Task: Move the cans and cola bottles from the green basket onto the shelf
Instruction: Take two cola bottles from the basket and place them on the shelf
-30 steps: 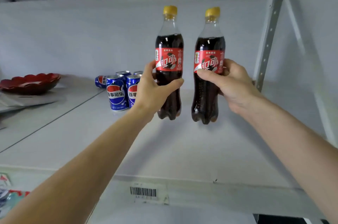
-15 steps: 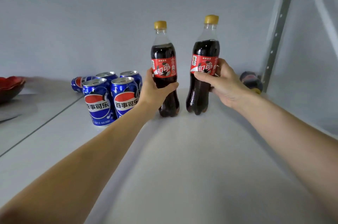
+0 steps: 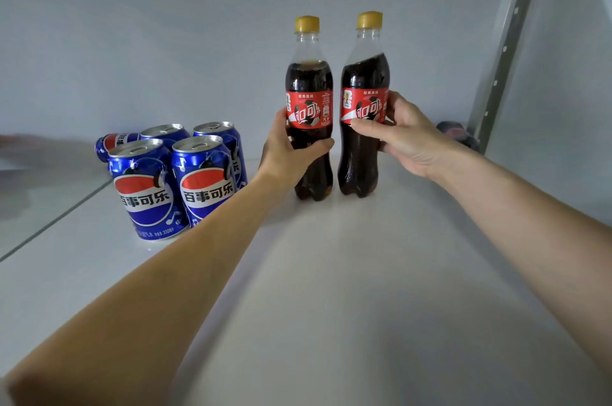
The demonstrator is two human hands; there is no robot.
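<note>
Two cola bottles with yellow caps and red labels stand upright side by side on the white shelf. My left hand is wrapped around the left bottle. My right hand grips the right bottle at its label. Both bottle bases touch the shelf surface. Left of them stand several blue cola cans, upright in a tight group, with one more can lying on its side behind them. The green basket is out of view.
A dark bottle lies on its side at the back right, by the perforated metal upright. The shelf's back wall is close behind the bottles. A seam runs through the shelf boards at the left.
Both hands have lowered the two bottles from mid-air down onto the shelf, further back. The view has moved closer in, and the red dish at the left has left the frame.
</note>
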